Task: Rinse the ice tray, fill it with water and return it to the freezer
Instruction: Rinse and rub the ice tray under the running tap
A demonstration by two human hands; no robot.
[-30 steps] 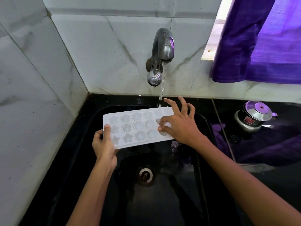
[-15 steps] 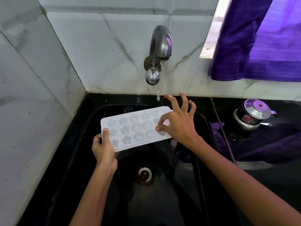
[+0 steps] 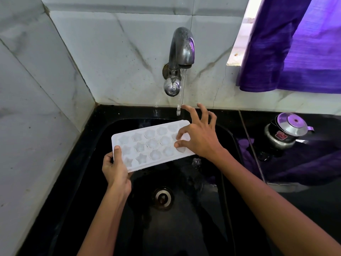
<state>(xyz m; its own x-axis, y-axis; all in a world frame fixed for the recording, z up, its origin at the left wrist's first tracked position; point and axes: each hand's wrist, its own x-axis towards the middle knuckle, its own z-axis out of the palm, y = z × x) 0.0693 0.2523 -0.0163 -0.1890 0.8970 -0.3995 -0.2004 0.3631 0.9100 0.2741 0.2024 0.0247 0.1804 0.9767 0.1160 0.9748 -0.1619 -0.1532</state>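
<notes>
The white ice tray (image 3: 150, 145) is held level over the black sink (image 3: 184, 218), just below and in front of the tap (image 3: 181, 52), with its star and flower moulds facing up. That placement seems meant to let any spill fall into the basin rather than onto the dark worktop (image 3: 313, 209).

The left hand (image 3: 115, 169) grips the tray's near left corner, thumb lying on top of the rim and fingers curled underneath, so it carries the weight and sets the tilt. The right hand (image 3: 200, 137) rests over the tray's right end: its thumb and forefinger are bent down onto the moulds there, while the other fingers (image 3: 206, 111) are spread and lifted toward the water. Whether it is rubbing a mould or only steadying the end cannot be told.

Only a thin stream (image 3: 181, 93) runs from the spout, passing just beside the raised fingertips and reaching the far right corner of the tray. Judging by this, the rinsing or filling step is in hand, and the freezer step is not yet begun.

A small steel pot (image 3: 287, 133) stands on the worktop to the right, well apart, beneath a purple curtain (image 3: 299, 43).
</notes>
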